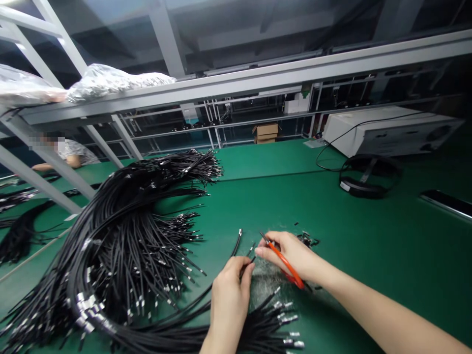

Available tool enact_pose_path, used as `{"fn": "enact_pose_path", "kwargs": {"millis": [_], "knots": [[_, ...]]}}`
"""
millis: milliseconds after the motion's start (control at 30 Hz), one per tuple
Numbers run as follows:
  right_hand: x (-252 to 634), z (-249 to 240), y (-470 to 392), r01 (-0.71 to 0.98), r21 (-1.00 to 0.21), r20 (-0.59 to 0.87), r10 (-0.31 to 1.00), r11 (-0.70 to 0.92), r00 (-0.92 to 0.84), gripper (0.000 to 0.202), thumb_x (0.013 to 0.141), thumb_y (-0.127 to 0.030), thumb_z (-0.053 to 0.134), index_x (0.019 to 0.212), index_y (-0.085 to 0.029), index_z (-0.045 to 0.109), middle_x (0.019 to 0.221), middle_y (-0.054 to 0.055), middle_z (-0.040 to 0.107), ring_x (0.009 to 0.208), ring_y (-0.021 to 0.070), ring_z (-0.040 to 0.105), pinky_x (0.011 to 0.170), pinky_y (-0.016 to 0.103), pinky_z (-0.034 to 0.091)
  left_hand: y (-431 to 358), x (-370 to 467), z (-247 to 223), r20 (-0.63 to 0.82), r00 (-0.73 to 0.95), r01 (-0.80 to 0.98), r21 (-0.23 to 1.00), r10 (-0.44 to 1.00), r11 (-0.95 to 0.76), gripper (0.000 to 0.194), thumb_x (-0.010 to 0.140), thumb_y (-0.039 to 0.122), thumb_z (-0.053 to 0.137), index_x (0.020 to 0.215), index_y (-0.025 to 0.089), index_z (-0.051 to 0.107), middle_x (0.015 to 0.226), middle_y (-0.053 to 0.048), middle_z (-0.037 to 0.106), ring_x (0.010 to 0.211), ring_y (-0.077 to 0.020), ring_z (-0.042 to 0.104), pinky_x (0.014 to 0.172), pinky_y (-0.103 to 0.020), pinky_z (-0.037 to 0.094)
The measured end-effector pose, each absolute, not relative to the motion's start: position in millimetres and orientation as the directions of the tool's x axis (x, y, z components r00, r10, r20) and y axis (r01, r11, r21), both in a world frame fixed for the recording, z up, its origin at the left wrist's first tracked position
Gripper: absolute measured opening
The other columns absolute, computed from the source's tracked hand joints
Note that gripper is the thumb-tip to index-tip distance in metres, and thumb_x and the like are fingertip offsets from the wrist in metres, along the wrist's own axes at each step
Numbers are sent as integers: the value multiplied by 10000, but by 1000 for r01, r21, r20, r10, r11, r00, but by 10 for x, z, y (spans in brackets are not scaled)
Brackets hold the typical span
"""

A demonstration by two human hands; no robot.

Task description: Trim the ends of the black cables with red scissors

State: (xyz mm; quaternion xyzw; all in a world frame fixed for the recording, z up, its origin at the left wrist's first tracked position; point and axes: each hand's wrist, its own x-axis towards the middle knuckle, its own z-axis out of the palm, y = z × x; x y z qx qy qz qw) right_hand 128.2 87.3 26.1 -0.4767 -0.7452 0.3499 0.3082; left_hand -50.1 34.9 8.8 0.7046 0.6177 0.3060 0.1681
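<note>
Left hand (pixel 231 284) pinches a black cable (pixel 253 259) at the lower centre of the frame, and the right hand (pixel 289 250), near it but apart, is closed round a red-handled tool (pixel 283 260). Cable bundles (pixel 121 231) spread across the left and bottom of the frame, marked with pale tags (pixel 86 309) too small to read, while at the right a black band (pixel 365 189) carries a white label (pixel 345 186), also unreadable, near a white boxy unit (pixel 398 132)

Grn bench (pixel 265 199) w/ blk cables (pixel 114 211), wht box (pixel 394 135).
</note>
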Motion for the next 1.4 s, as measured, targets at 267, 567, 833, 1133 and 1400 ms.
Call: {"fn": "enact_pose_path", "kwargs": {"millis": [267,567,833,1133,1400], "knots": [[1426,238,849,677,-682,207,961,276,-183,157,867,-297,502,765,-195,565,656,-9,590,589,144,533,563,236,358,310,-529,-111,256,-16,712,682,966,-169,193,912,283,464,814,212,615,763,-3,629,700,-165,605,657,-256,425],[1262,11,598,604,-743,156,952,290,-265,240,917,-368,457,941,-192,618,910,63,653,836,206,622,744,284,435,174,-455,-84,227,-64,583,799,972,-148,209,890,336,518,814,204,661,744,-8,636,669,-154,605,624,-235,448],[1007,25,500,622,-721,255,951,306,-172,235,929,-318,414,755,-197,515,743,40,591,672,184,553,639,288,393,91,-381,-82,372,-72,579,771,925,-265,189,884,270,537,929,188,701,785,-35,663,700,-155,642,654,-229,499],[1050,100,509,471,-846,136,955,251,-265,230,925,-365,469,782,-203,546,661,-15,564,601,144,534,573,236,384,82,-356,-30,423,-50,571,755,905,-321,178,895,242,519,922,189,687,802,-37,662,677,-139,642,593,-201,511],[931,-52,412,762,-449,483,844,467,-234,236,931,-190,375,722,-201,483,701,27,551,628,183,481,629,306,317,78,-342,-162,504,5,727,592,864,-349,170,901,216,501,893,198,671,730,-27,610,651,-146,613,635,-230,494]]}}
